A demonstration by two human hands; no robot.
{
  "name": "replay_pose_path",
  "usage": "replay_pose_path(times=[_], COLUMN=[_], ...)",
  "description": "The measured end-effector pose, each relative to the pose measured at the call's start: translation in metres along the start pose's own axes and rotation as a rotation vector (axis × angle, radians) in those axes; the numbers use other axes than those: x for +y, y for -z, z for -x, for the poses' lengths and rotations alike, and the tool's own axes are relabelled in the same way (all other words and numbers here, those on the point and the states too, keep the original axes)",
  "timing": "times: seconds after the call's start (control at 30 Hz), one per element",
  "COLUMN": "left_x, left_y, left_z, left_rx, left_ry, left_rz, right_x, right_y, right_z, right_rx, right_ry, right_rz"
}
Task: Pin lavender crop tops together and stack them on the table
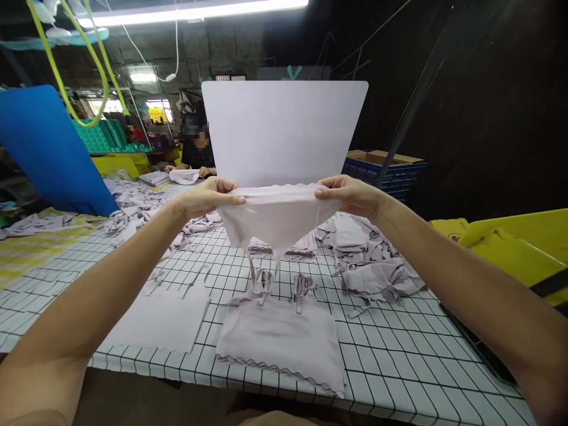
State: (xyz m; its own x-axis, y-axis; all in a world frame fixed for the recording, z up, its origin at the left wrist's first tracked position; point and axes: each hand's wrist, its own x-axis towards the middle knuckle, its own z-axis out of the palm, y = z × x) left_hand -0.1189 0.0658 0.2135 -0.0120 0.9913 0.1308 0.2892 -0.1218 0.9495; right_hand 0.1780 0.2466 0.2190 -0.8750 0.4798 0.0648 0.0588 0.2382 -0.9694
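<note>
A pale pinkish camisole (277, 216) hangs upside down above the table, its scalloped hem stretched sideways and its thin straps dangling. My left hand (213, 195) pinches one end of that hem between thumb and fingers. At the other end, my right hand (344, 194) grips it the same way. Directly below lies a neat stack of matching camisoles (279, 337), wavy hems toward me and looped straps at the far side. Left of the stack, a single camisole (164, 313) is spread flat.
Rumpled garments (373, 254) heap up at the right, with another heap (137, 207) at the far left. Upright boards, one white (284, 130) and one blue (53, 148), stand beyond. A co-worker (197, 148) handles fabric across the grid-patterned table (381, 355). Blue crates (386, 171) stand behind.
</note>
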Motion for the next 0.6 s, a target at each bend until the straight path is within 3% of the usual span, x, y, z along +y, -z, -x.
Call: replay_pose_path(times=[0.23,0.37,0.5,0.6], left_x=[0.001,0.001,0.002,0.008], left_y=[0.011,0.016,0.021,0.017], left_z=[-0.001,-0.005,-0.018,-0.031], left_rx=[-0.006,-0.038,-0.101,0.028], left_ry=[0.014,-0.017,-0.014,-0.013], left_rz=[-0.086,-0.201,-0.491,-0.843], right_x=[-0.004,-0.005,-0.002,0.006], right_y=[0.020,0.041,0.059,0.071], right_z=[0.007,0.011,0.011,0.007], right_rx=[0.133,0.189,0.172,0.150], right_ry=[0.149,0.156,0.149,0.123], right_rz=[-0.087,-0.040,0.144,0.392])
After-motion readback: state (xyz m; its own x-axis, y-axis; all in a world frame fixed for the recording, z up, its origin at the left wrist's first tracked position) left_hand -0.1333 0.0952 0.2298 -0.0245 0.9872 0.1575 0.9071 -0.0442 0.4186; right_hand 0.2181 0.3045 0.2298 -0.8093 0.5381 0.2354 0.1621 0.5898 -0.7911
